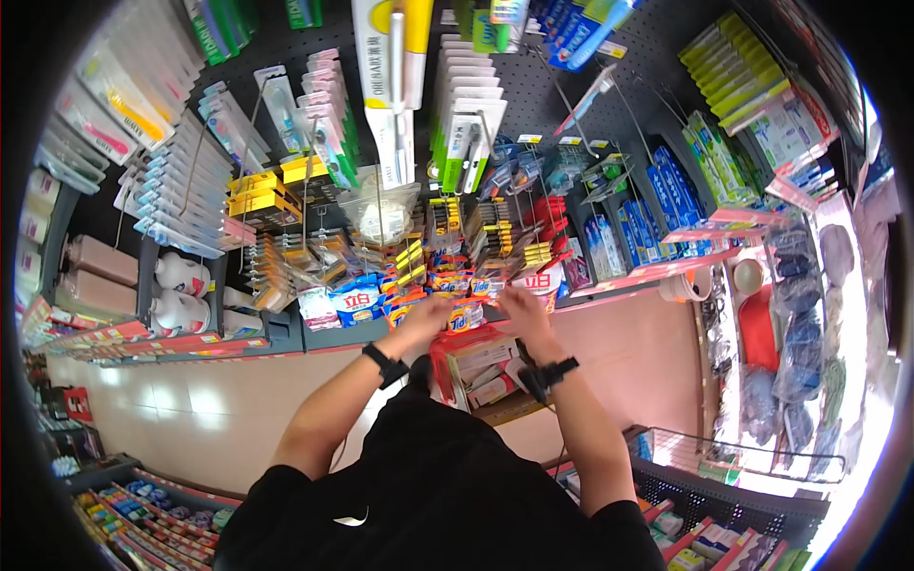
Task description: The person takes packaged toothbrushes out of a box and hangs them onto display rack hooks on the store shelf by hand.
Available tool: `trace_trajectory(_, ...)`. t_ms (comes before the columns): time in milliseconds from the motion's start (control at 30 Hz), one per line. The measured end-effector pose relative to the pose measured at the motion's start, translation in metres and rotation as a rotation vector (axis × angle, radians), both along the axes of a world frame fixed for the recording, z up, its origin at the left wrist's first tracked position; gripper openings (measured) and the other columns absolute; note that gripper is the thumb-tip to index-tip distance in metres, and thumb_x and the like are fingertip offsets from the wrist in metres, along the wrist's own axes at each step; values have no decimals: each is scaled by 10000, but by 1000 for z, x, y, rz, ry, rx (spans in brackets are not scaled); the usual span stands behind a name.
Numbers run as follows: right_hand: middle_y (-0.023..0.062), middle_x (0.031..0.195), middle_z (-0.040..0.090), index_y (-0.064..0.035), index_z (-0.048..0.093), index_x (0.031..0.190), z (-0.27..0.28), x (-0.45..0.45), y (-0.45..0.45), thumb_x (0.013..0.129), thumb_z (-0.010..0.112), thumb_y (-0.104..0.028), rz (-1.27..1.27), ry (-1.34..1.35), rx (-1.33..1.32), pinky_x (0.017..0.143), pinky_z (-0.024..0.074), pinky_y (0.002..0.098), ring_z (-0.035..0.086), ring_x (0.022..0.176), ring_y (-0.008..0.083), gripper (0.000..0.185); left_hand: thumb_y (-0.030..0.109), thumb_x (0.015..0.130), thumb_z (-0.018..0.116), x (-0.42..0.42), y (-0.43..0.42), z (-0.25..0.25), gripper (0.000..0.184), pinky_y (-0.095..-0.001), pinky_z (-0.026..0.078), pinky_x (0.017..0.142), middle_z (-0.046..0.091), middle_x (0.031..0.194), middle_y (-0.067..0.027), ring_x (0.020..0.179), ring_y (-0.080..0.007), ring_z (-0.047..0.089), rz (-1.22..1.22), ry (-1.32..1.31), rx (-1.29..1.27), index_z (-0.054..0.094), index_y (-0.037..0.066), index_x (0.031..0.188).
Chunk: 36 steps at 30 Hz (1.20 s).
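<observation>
From here I can't tell whether the left hand (pixel 425 322) or right hand (pixel 529 314) has its fingers clamped; orange Tide packets (pixel 466 317) lie between them, apparently fronting the shelf (pixel 328 338) for easy reach. Below the fingers — perhaps for handiness — sits an open carton (pixel 520 408).

The left hand (pixel 422 322) and right hand (pixel 526 317) are at the shelf (pixel 319 338), either side of the orange Tide bags (pixel 465 316); whether either grips one is too small to tell. Left of them stands a blue-and-white bag (pixel 356 302), and toothbrushes (pixel 466 143) hang from the pegboard (pixel 522 116) above. An open box (pixel 506 411) of packages shows between the forearms, each wrist wearing a black band (pixel 385 365).
</observation>
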State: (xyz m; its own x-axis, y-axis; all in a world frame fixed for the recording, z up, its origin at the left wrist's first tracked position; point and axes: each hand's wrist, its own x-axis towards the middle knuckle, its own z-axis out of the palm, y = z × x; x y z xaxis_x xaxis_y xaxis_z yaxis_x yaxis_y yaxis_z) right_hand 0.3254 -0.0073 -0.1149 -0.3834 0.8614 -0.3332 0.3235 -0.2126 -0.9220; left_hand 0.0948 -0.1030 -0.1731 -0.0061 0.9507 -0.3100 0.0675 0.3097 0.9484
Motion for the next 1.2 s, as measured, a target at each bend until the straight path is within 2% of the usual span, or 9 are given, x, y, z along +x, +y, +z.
trace_trajectory(67, 29, 917, 679, 12, 663, 1114, -56, 37, -42, 950, 614, -130, -7, -80, 92, 744, 503, 251, 629, 830, 108, 223, 221, 955, 591, 13, -37, -36, 232, -293, 488, 693, 654, 879, -31, 761, -110, 594, -110, 61, -75, 647, 19, 1053)
trace_trajectory(233, 91, 870, 694, -68, 707, 1077, -123, 102, -139, 867, 663, -246, 54, -463, 77, 763, 530, 328, 674, 813, 192, 278, 237, 941, 598, 41, -94, -34, 270, -296, 516, 734, 668, 920, -55, 795, -142, 624, -172, 4, -380, 657, 13, 1082)
trace_trajectory(333, 116, 873, 704, -80, 719, 1038, -144, 122, -186, 854, 664, -305, -7, -477, -72, 766, 537, 370, 686, 836, 248, 297, 239, 942, 598, 53, -102, -32, 264, -290, 514, 743, 654, 937, -46, 828, -140, 620, -243, 26, -458, 650, 24, 1086)
trace_trajectory(467, 172, 938, 708, -90, 718, 1017, -167, 140, -223, 865, 603, -229, -46, -417, 1, 796, 533, 428, 674, 892, 349, 236, 229, 961, 581, 69, -97, -41, 246, -268, 503, 743, 645, 925, -39, 824, -128, 614, -310, 41, -495, 640, 27, 1087)
trace_trajectory(733, 200, 932, 653, -55, 679, 953, -175, 148, -229, 876, 578, -165, -169, -427, 67, 822, 509, 483, 622, 943, 395, 167, 213, 937, 598, 124, -93, -58, 231, -357, 526, 778, 690, 897, -109, 845, -240, 670, -557, 349, -362, 653, 21, 1054)
trace_trajectory(767, 162, 988, 664, -82, 690, 1005, -186, 149, -231, 875, 579, -176, -168, -448, 60, 818, 527, 438, 637, 942, 359, 195, 213, 937, 598, 134, -93, -64, 231, -357, 526, 778, 690, 897, -109, 845, -240, 670, -566, 354, -377, 653, 21, 1054)
trace_trajectory(933, 193, 969, 657, -66, 676, 996, -171, 139, -219, 870, 579, -186, -112, -512, 10, 821, 524, 461, 635, 935, 384, 199, 157, 892, 587, 174, -97, -89, 148, -432, 524, 745, 686, 911, -157, 861, -352, 659, -622, 584, -15, 642, 41, 966)
trace_trajectory(1100, 220, 952, 654, -43, 660, 1019, -189, 128, -196, 858, 582, -189, -63, -492, -12, 827, 523, 477, 638, 932, 405, 232, 134, 882, 579, 182, -96, -126, 140, -463, 523, 746, 667, 917, -160, 866, -375, 650, -722, 731, 50, 631, 58, 987)
trace_trajectory(1200, 231, 983, 654, -25, 592, 1158, -223, 122, -164, 853, 605, -190, -65, -389, 6, 829, 518, 486, 636, 948, 421, 347, 122, 876, 576, 183, -95, -139, 173, -477, 525, 760, 659, 963, -167, 869, -388, 644, -731, 670, 73, 622, 66, 1033)
